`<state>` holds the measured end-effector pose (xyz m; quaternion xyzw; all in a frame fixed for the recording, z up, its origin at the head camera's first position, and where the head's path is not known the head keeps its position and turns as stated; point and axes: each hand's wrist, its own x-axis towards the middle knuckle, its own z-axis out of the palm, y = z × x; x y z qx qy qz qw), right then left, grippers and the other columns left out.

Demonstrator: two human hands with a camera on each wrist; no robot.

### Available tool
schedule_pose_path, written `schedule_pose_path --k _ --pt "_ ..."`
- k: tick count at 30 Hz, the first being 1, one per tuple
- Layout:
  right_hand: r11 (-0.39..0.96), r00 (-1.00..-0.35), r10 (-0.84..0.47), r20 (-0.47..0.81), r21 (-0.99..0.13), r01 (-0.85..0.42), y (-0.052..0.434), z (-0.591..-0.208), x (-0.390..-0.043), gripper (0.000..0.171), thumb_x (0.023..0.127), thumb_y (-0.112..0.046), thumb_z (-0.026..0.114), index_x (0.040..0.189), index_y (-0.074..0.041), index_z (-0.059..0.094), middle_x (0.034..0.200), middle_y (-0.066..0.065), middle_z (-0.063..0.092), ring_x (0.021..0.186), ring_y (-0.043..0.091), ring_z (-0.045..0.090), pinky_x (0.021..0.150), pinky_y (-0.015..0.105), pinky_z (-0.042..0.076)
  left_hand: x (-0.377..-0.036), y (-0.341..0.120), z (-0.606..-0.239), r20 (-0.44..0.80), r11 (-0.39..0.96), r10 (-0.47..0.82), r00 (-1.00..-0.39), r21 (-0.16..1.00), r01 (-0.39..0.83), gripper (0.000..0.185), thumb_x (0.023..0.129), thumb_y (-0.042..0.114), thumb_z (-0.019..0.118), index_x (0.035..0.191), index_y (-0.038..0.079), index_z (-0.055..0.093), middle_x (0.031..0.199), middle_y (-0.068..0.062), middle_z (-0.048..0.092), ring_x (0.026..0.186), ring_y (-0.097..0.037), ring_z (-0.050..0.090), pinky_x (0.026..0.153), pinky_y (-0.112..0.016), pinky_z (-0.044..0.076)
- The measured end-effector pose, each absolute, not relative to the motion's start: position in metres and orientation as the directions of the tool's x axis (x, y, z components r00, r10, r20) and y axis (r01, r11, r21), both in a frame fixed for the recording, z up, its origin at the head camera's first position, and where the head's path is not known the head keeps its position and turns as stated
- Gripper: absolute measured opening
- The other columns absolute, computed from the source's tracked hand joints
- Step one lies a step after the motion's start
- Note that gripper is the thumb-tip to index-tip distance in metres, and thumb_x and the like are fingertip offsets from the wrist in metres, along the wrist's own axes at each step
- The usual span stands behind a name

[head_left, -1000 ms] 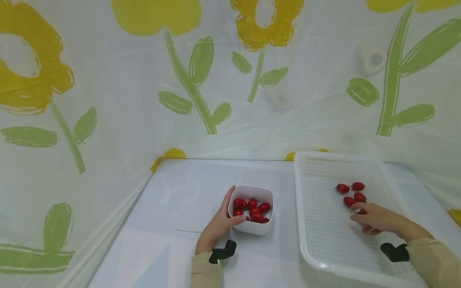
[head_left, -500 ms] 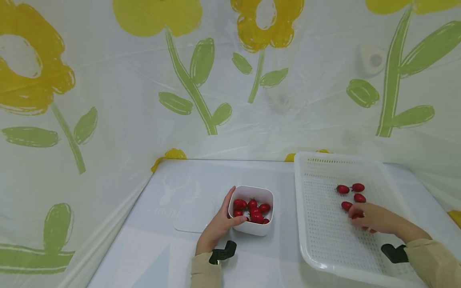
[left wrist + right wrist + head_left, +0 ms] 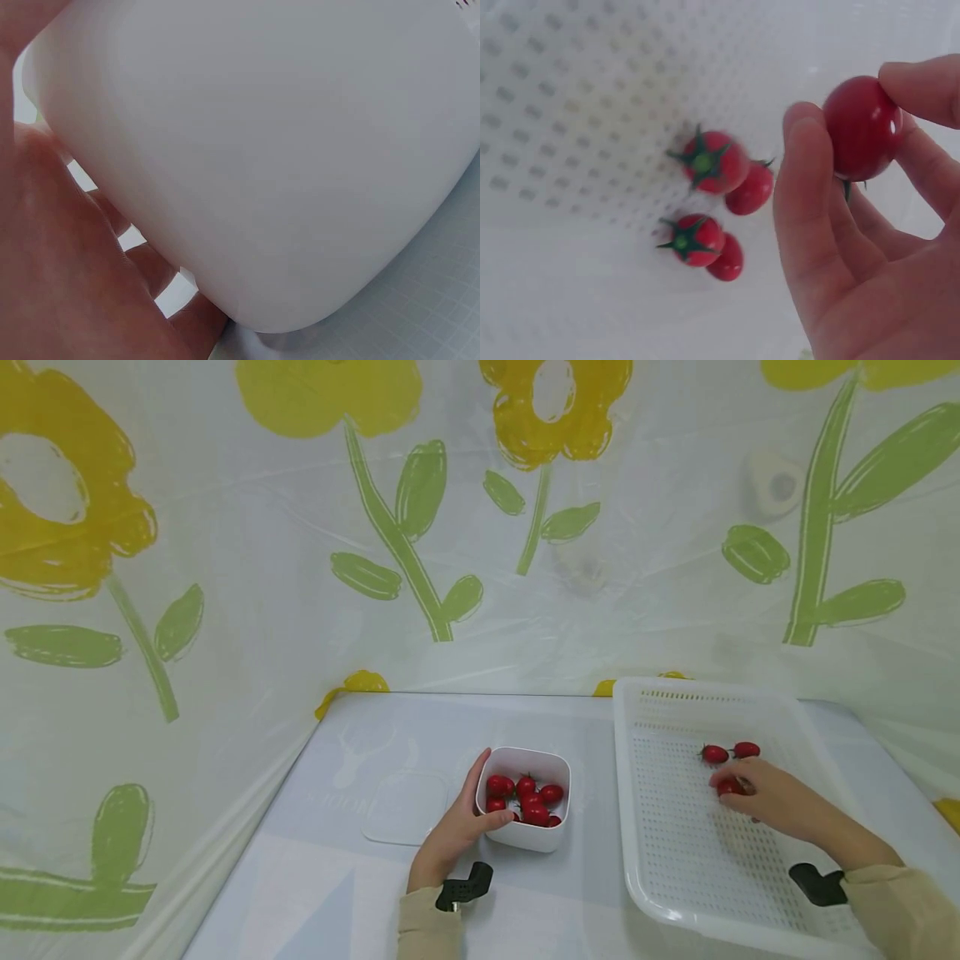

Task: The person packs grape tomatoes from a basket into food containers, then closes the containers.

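Room: a plastic sheet point(image 3: 300, 568) printed with big yellow flowers and green stems fills the upper two thirds of the head view and wraps the left side.
Surface: a pale table point(image 3: 337, 860) covers the lower middle of the frame; a clear flat lid point(image 3: 405, 806) lies on it left of centre.
Basket: one white perforated basket point(image 3: 675, 860) sits at the lower right, its far rim near the sheet.
Tub: one small white tub point(image 3: 525, 839) stands at lower centre, just left of the basket.
Left hand: the left hand point(image 3: 450, 839) wraps the tub's left side, thumb on the rim, fingers curled round the wall; the left wrist view shows fingers point(image 3: 90, 270) pressed against the white wall.
Right hand: the right hand point(image 3: 765, 793) is inside the basket, thumb and fingers curled, pinching one cherry tomato point(image 3: 862, 127) between the fingertips.
Tomatoes in basket: in the right wrist view four loose tomatoes point(image 3: 705, 161) lie in two touching pairs on the basket floor, left of the hand.
Tomatoes in tub: about six or seven tub tomatoes point(image 3: 528, 797), piled together; the exact count is unclear.
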<state>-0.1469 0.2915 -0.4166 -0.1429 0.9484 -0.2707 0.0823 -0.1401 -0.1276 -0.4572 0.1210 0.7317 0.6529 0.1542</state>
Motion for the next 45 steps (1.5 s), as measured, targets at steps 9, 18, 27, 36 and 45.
schedule_pose_path --k 9,18,27,36,45 --pt "0.821 -0.948 -0.308 0.077 -0.483 -0.306 0.270 -0.401 -0.140 0.026 0.079 -0.015 0.065 0.105 -0.012 0.059 0.095 0.005 0.055 0.077 0.018 0.047 0.058 0.025 0.044 -0.144 -0.129 -0.463 -0.063 0.107 0.382 -0.922 0.994 -0.023 0.088 0.078 0.029 0.068 0.142 0.037 0.008 0.143 0.001 0.019 0.129 -0.020 0.016 0.101 -0.050 0.021" --pt "0.782 -0.934 -0.319 0.161 -0.513 -0.355 0.246 -0.389 -0.130 0.025 0.081 -0.022 0.066 0.105 -0.018 0.059 0.089 -0.007 0.055 0.077 0.009 0.051 0.063 0.024 0.046 -0.155 -0.131 -0.490 -0.043 0.103 0.354 -0.934 0.995 -0.007 0.083 0.079 0.025 0.066 0.138 0.046 0.012 0.140 0.009 0.022 0.129 -0.019 0.016 0.100 -0.054 0.022" --pt "0.707 -0.912 -0.322 0.252 -0.576 -0.409 0.222 -0.383 -0.120 0.024 0.082 -0.015 0.064 0.105 -0.019 0.057 0.100 -0.004 0.055 0.080 0.006 0.052 0.063 0.022 0.047 -0.155 -0.131 -0.493 -0.054 0.104 0.341 -0.938 0.994 -0.019 0.082 0.079 0.026 0.067 0.137 0.049 0.013 0.141 0.011 0.020 0.130 -0.020 0.013 0.098 -0.058 0.020" --pt "0.673 -0.905 -0.284 0.316 -0.606 -0.423 0.196 -0.380 -0.110 0.026 0.083 -0.019 0.064 0.107 -0.021 0.058 0.108 -0.005 0.050 0.081 0.005 0.052 0.061 0.021 0.047 -0.151 -0.131 -0.483 -0.074 0.108 0.354 -0.932 0.993 -0.037 0.083 0.079 0.026 0.067 0.137 0.048 0.013 0.142 0.010 0.019 0.130 -0.020 0.013 0.099 -0.056 0.021" --pt "0.714 -0.897 -0.276 0.346 -0.550 -0.432 0.166 -0.373 -0.096 0.025 0.083 -0.019 0.064 0.106 -0.026 0.060 0.104 -0.013 0.052 0.080 0.002 0.050 0.061 0.021 0.045 -0.140 -0.127 -0.456 -0.088 0.137 0.367 -0.926 0.990 -0.040 0.088 0.078 0.032 0.067 0.143 0.035 0.008 0.144 0.000 0.017 0.130 -0.022 0.015 0.099 -0.054 0.023"
